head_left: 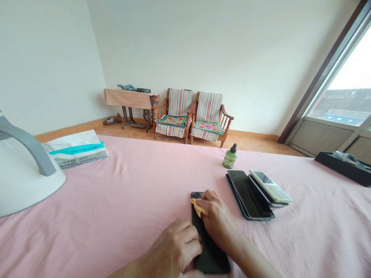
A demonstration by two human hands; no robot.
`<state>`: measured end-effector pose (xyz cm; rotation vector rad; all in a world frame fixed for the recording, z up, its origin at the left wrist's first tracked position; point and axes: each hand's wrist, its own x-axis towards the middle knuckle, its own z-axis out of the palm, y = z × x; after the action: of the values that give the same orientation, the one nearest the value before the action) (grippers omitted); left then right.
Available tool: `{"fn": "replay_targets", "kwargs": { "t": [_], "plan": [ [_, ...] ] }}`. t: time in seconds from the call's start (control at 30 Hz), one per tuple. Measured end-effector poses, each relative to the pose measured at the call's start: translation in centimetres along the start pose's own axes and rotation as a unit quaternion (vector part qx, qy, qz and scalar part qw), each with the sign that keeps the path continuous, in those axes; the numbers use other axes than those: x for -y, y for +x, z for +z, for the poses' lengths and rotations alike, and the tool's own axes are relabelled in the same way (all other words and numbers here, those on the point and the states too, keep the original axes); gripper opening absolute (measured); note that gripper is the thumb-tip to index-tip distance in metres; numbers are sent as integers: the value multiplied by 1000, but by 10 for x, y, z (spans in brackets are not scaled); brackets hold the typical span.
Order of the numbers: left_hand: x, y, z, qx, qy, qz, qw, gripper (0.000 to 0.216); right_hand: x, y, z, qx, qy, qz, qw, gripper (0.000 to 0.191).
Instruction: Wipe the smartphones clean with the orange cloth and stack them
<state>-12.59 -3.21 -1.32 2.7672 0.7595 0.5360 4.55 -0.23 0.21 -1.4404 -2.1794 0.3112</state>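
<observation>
A black smartphone [207, 251] lies on the pink cloth in front of me. My left hand [179, 243] is closed against its left edge, fingers curled, and steadies it. A small yellow-orange wiping cloth [198, 208] is bunched under the fingers of my right hand [215, 216], which presses it on the phone near its far end. Part of the phone is hidden beneath both hands. To the right, a dark phone [249, 195] tops one stack, and a white phone [271, 186] tops another beside it. Behind the stacks stands a green spray bottle [230, 157] with a black cap.
The pink tablecloth [121, 208] has soft wrinkles. At the left stand a white appliance with a grey handle [37, 148] and a white-and-blue packet [78, 150]. A black tray [342, 168] sits far right. Two wooden chairs [180, 98] and a covered sewing table [127, 98] are beyond.
</observation>
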Motion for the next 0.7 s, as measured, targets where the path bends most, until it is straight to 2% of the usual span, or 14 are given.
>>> {"fn": "replay_targets", "kwargs": {
  "t": [0.1,0.23,0.33,0.5,0.7],
  "plan": [
    [-7,0,-7,17,-6,-9,1000,29,-10,5,-3,-6,-14,-5,1000,29],
    [-14,-1,-12,-1,16,-35,999,27,-19,6,-8,32,3,-37,999,29],
    [-9,-1,-7,5,8,4,1000,26,-17,7,-5,32,22,-36,999,29],
    [1,-1,2,-11,11,14,1000,28,-14,12,3,-23,15,-36,999,28],
    [1,-2,5,-16,15,20,1000,27,-16,10,3,5,36,-57,998,27]
  ]
}}
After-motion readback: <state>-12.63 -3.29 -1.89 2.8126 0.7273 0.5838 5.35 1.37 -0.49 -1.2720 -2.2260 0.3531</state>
